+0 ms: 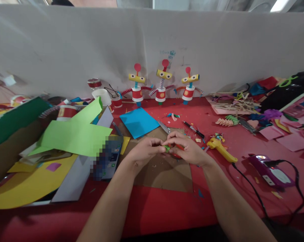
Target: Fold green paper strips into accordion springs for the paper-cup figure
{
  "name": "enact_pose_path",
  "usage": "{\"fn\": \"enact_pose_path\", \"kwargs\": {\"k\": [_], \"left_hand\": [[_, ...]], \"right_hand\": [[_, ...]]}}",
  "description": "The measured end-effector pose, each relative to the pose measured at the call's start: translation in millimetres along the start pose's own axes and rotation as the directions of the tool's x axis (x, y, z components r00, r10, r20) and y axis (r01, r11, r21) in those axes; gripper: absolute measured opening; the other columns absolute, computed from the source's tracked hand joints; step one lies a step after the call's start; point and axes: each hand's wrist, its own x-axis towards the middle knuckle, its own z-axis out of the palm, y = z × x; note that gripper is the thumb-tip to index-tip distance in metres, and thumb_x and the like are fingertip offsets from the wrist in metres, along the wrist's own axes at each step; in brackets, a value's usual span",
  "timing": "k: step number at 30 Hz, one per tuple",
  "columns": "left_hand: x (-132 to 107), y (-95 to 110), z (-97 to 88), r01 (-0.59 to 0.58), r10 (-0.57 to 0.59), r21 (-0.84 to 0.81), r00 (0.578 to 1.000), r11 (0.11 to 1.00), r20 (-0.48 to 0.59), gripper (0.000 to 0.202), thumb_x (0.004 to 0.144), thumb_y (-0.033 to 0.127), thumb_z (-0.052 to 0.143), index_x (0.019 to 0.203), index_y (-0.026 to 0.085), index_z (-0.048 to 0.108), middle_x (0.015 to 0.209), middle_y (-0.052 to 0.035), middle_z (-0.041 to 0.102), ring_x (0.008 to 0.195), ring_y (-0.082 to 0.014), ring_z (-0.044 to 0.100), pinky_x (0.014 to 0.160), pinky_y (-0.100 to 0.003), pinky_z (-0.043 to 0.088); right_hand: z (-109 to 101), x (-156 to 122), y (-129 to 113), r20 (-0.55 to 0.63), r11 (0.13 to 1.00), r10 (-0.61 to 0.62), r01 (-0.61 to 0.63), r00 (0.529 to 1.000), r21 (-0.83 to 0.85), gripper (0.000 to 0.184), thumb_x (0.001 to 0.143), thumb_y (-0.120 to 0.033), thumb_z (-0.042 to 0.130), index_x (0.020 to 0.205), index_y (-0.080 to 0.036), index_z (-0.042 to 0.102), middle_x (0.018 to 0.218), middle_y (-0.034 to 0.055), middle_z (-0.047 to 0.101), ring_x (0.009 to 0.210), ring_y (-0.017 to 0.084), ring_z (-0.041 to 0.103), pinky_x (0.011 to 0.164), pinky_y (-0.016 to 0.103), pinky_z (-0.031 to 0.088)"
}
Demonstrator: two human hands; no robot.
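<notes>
My left hand (146, 150) and my right hand (189, 149) meet over a brown cardboard sheet (164, 178). Between their fingertips is a small folded piece of green paper (166, 148), pinched from both sides. Just behind the hands, a scissors blade (164, 127) points away to the left. Its red handles (177, 154) show partly beneath my right hand; whether they touch the hand I cannot tell. A blue paper sheet (139, 121) lies beyond the cardboard.
Three paper-cup robot figures (161, 94) stand along the white partition (91, 43). At left, a box (74, 181) holds coloured paper; a phone (111, 158) leans beside it. To the right are a yellow glue gun (222, 150), its black cable, a purple power unit (270, 171) and a pen (193, 129).
</notes>
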Motion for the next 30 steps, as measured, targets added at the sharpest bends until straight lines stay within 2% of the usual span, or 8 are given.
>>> {"fn": "enact_pose_path", "kwargs": {"k": [5, 10, 15, 21, 26, 30], "left_hand": [[2.4, -0.9, 7.6, -0.052, 0.034, -0.288, 0.997, 0.956, -0.068, 0.021, 0.068, 0.022, 0.069, 0.086, 0.013, 0.066, 0.083, -0.0044, 0.064, 0.077, -0.0138, 0.061, 0.076, -0.030, 0.048], [3.8, 1.4, 11.9, 0.015, -0.096, -0.373, 0.975, 0.928, -0.199, 0.019, 0.065, 0.021, 0.072, 0.079, 0.012, 0.065, 0.076, -0.0042, 0.064, 0.074, -0.0141, 0.062, 0.076, -0.031, 0.049], [4.4, 0.3, 8.6, 0.050, -0.133, -0.373, 0.971, 0.927, -0.200, 0.017, 0.061, 0.020, 0.075, 0.070, 0.011, 0.064, 0.067, -0.0013, 0.061, 0.068, -0.0116, 0.060, 0.073, -0.029, 0.050], [4.1, 1.3, 8.4, 0.094, -0.172, -0.370, 0.968, 0.924, -0.184, 0.020, 0.061, 0.020, 0.075, 0.076, 0.011, 0.066, 0.069, -0.0003, 0.060, 0.064, -0.0087, 0.057, 0.069, -0.026, 0.048], [3.4, 1.4, 7.0, 0.068, -0.150, -0.372, 0.969, 0.926, -0.195, 0.018, 0.062, 0.022, 0.075, 0.073, 0.012, 0.065, 0.066, 0.0011, 0.058, 0.061, -0.0074, 0.055, 0.067, -0.025, 0.047], [2.6, 1.3, 6.3, 0.093, -0.170, -0.355, 0.967, 0.930, -0.192, 0.020, 0.060, 0.022, 0.076, 0.073, 0.012, 0.065, 0.069, -0.0004, 0.061, 0.064, -0.0092, 0.058, 0.071, -0.026, 0.047]], "right_hand": [[6.0, 3.3, -1.0, -0.152, 0.997, -0.037, 0.028, 0.988, -0.065, 0.015, 0.085, -0.022, 0.051, 0.099, -0.022, 0.055, 0.101, 0.0056, 0.051, 0.094, 0.016, 0.051, 0.082, 0.032, 0.043], [15.1, 5.4, 4.6, -0.240, 0.987, -0.085, 0.048, 0.967, -0.155, 0.016, 0.087, -0.024, 0.047, 0.101, -0.021, 0.053, 0.101, 0.0072, 0.053, 0.097, 0.019, 0.050, 0.085, 0.035, 0.041], [15.1, 3.5, 3.3, -0.174, 0.983, -0.086, 0.056, 0.981, -0.173, 0.028, 0.086, -0.023, 0.047, 0.114, -0.024, 0.052, 0.108, 0.0084, 0.052, 0.104, 0.020, 0.048, 0.090, 0.038, 0.040], [8.3, 1.8, -2.5, -0.074, 0.993, -0.054, 0.046, 0.996, -0.105, 0.036, 0.082, -0.024, 0.054, 0.117, -0.025, 0.053, 0.111, 0.0076, 0.050, 0.101, 0.020, 0.050, 0.087, 0.038, 0.043], [8.9, 2.6, -2.0, -0.082, 0.994, -0.036, 0.027, 0.996, -0.106, 0.043, 0.079, -0.029, 0.060, 0.121, -0.026, 0.051, 0.113, 0.0075, 0.051, 0.104, 0.020, 0.049, 0.090, 0.038, 0.041], [10.9, 3.8, 0.6, -0.107, 0.994, -0.028, 0.016, 0.994, -0.106, 0.035, 0.081, -0.031, 0.057, 0.116, -0.026, 0.055, 0.109, 0.0071, 0.053, 0.098, 0.019, 0.052, 0.086, 0.037, 0.043]]}}
